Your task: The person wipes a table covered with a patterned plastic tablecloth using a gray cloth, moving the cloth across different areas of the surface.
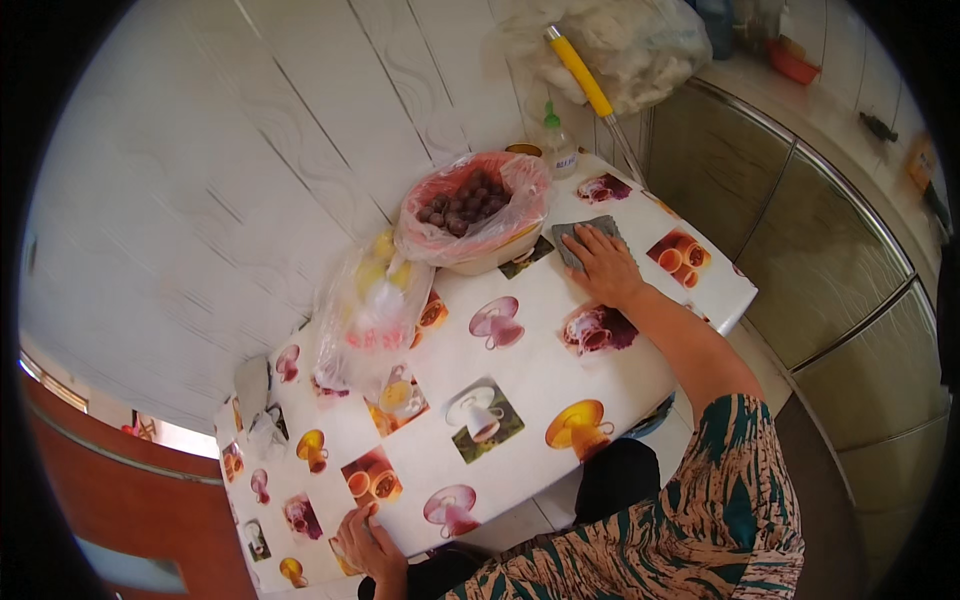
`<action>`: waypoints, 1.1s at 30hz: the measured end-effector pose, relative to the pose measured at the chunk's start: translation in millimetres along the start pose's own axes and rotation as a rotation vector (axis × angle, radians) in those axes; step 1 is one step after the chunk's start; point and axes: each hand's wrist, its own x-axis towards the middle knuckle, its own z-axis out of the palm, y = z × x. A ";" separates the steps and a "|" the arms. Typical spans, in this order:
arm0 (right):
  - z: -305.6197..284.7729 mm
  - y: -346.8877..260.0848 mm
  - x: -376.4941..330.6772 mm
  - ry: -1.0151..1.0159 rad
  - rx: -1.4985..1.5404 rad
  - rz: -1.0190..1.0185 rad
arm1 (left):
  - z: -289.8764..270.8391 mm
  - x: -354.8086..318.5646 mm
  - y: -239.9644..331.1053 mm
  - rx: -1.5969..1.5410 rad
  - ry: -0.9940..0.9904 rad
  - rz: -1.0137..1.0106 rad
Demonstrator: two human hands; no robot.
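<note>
We see the bench (620, 375) first, under a white cover printed with cups. Behind its far right corner, a big clear sack (640, 50) bulges with pale, crumpled stuff. By the wall, a bag-lined bowl (490, 258) holds dark, round fruit (465, 203), piled below the rim. Just left, touching it, a clear bag (345, 320) lies with yellow, rounded contents at its upper end, blurred by the plastic. Right of the bowl, near the wall, we note a green-tipped bottle (564, 158), upright; its fill we cannot tell. Right hand (603, 262): open, palm down, fingers spread on a grey cloth (590, 232) right of the bowl. Left hand (368, 545): open, loosely bent, resting on the near edge, gripping nothing we can see.
</note>
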 end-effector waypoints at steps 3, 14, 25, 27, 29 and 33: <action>14.8 4.6 25.5 0.084 -0.029 -0.034 | -5.9 -4.0 -2.2 0.037 -0.014 -0.032; 31.7 58.2 93.6 -0.021 -0.109 0.115 | -12.7 6.3 13.2 0.101 -0.159 -0.050; 12.0 105.7 18.2 -0.022 -0.169 0.230 | -6.1 0.7 6.0 0.104 -0.101 -0.049; -2.7 121.4 -18.0 -0.002 -0.198 0.259 | -0.9 0.6 1.7 0.087 -0.097 -0.039; -12.4 127.2 -54.2 0.011 -0.258 0.277 | -1.1 -0.1 1.5 0.077 -0.075 -0.023; -24.6 115.6 -108.1 0.091 -0.288 0.270 | -0.6 -0.7 -1.6 0.047 -0.037 0.005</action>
